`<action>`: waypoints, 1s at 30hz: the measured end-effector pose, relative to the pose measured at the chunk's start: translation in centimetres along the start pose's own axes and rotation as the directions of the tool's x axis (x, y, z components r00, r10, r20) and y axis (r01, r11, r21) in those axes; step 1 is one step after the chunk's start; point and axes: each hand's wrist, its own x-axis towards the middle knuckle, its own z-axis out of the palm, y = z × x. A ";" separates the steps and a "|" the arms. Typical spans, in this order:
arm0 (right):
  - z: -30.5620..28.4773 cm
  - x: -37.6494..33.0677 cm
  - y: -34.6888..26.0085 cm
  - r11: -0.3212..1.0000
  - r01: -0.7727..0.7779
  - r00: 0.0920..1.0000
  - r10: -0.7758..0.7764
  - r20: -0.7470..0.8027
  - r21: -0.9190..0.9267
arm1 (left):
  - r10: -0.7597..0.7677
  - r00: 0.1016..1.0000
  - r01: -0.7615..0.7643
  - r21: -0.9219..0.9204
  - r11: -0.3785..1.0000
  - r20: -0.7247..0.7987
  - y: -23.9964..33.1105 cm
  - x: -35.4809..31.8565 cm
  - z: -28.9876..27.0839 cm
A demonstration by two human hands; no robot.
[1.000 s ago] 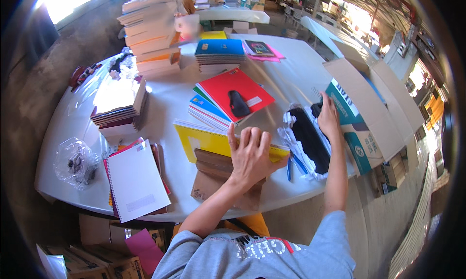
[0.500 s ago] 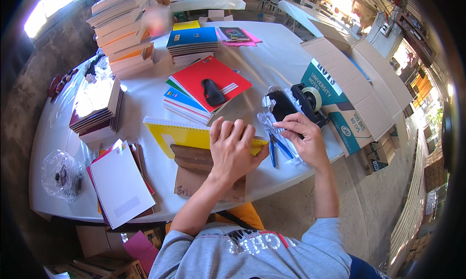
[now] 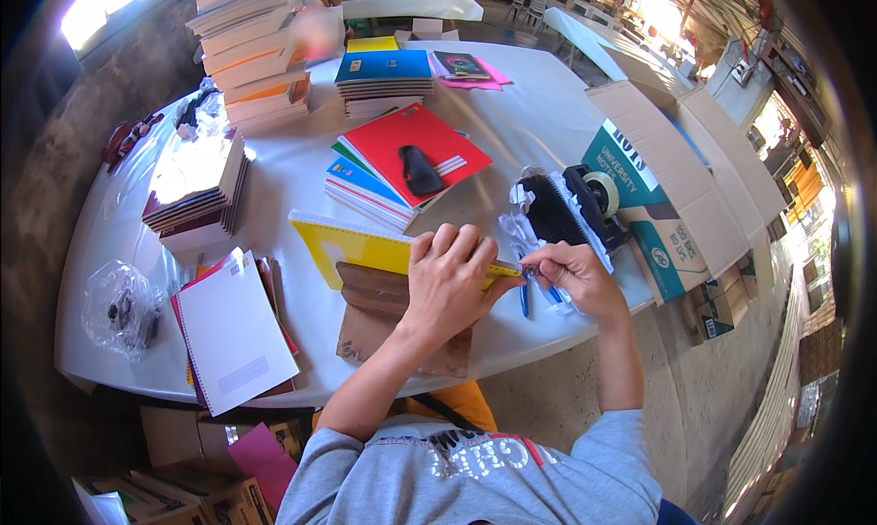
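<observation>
At the table's (image 3: 274, 173) near edge, left hand (image 3: 448, 283) lies flat on a brown-paper-wrapped notebook (image 3: 379, 315) while right hand (image 3: 571, 274) pinches tape, seemingly mid-taping, pressing it down likely next.

Daylight glaring through a window (image 3: 100, 0) at upper left, white tables (image 3: 566, 114) standing on concrete floor (image 3: 713, 379), rough wall (image 3: 55, 160) darkening alongside

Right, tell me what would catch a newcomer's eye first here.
First, the two hands meeting at the table's near edge: the left hand presses flat on a yellow notebook over brown paper, while the right hand pinches something small at the notebook's right end. Behind them a red notebook tops a fanned stack at the centre. An open cardboard box stands at the right edge.
</observation>
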 end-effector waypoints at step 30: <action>7.8 22.6 7.7 0.593 -0.172 0.970 -0.037 -0.240 -0.787 | 0.049 0.989 -0.055 -0.041 0.998 -0.139 -3.7 -3.1 -3.1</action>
